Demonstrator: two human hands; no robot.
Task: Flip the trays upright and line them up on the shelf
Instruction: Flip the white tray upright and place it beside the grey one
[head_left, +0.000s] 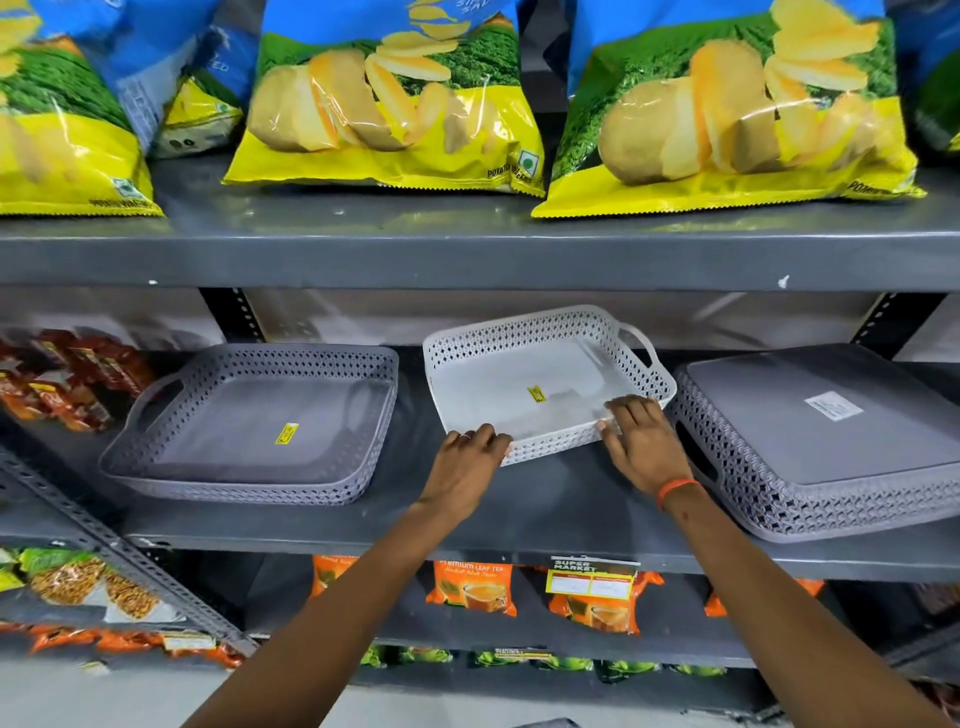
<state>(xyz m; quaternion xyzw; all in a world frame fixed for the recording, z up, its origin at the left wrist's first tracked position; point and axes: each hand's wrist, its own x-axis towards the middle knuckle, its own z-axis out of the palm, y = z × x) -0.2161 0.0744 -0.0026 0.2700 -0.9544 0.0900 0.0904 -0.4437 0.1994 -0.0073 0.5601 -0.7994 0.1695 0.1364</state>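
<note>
Three lattice-walled trays sit on the grey middle shelf (545, 514). A grey tray (156, 462) stands upright at the left. In the middle, a white tray (519, 332) is upright and turned at a slight angle. My left hand (470, 457) holds its near left corner, and my right hand (644, 436) grips its near right rim, fingers over the edge. At the right lies a second grey tray (810, 431) upside down, its flat base up with a white label on it.
Yellow and blue chip bags (384, 104) fill the shelf above. Red snack packs (67, 384) lie at the far left of the middle shelf. Orange tea packets (475, 587) sit on the shelf below. A perforated metal upright (234, 317) stands behind the trays.
</note>
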